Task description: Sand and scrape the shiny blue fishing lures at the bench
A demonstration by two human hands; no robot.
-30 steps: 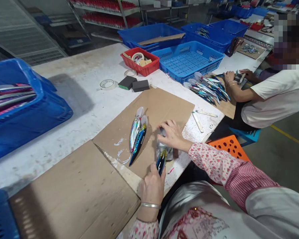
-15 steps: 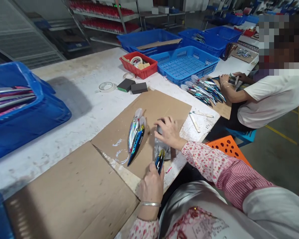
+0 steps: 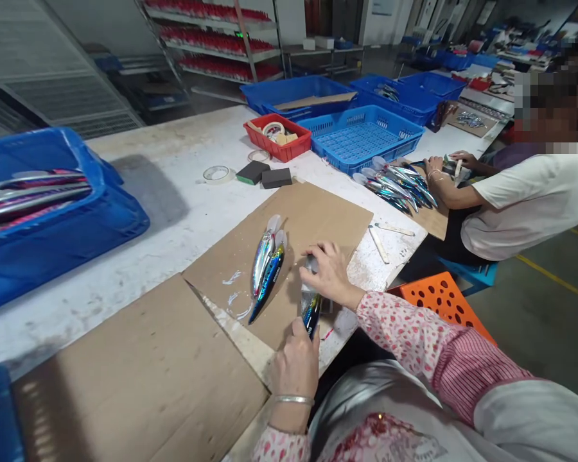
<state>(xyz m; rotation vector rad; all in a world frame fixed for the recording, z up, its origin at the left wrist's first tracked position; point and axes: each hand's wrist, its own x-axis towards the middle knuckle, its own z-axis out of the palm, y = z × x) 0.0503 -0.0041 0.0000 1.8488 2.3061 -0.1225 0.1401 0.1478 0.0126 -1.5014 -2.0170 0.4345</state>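
White worktop [image 3: 173,144] carries a brown card [image 3: 322,212], the reference for all positions. On the card, left of its middle, a silver lure [image 3: 262,258] and a blue lure [image 3: 268,282] lie side by side. Past its far edge sit two dark blocks [image 3: 277,179]; a red bin [image 3: 291,152] stands farther beyond. Two sticks [image 3: 379,246] lie to its right. A second person [image 3: 530,205] sits well beyond its right side.

The held lure [image 3: 311,317] is at the card's near right edge. Left hand [image 3: 296,366]: grip closed around the lure's near end. Right hand [image 3: 330,276]: fingers curled over a grey piece [image 3: 306,299] at the same edge; whether they clamp or merely press it cannot be told. Axis: the held lure points lengthwise away from the left hand, toward the right. Nearer hand: left, in direct contact. Contact between the lure's far end and the grey piece cannot be confirmed.
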